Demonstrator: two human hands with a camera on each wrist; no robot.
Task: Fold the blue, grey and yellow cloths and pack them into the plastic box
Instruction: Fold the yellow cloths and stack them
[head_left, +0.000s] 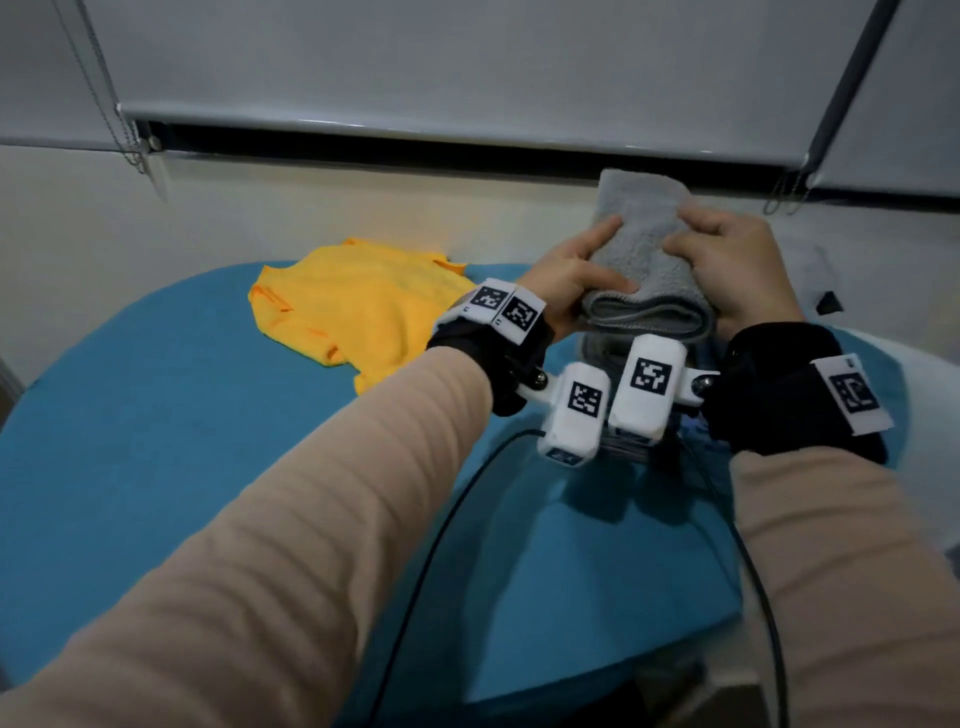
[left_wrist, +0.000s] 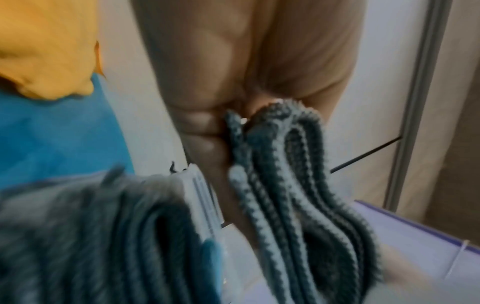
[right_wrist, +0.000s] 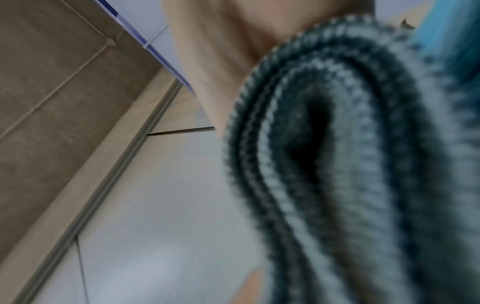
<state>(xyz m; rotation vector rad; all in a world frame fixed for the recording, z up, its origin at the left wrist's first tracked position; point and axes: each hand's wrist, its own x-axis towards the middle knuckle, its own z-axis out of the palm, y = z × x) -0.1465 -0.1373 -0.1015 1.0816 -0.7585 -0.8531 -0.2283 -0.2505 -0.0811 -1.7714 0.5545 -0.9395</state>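
Head view, both hands (head_left: 649, 270) holding folded grey cloth (head_left: 641, 244), wrist views, stitched edges (left_wrist: 285, 185)

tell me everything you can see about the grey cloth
The grey cloth is a thick, fluffy terry-like towel, folded into a long bundle of several layers whose stitched edges curl at the near end. It is held between both hands: the left hand grips its left side, the right hand its right. It sits right of the yellow cloth.
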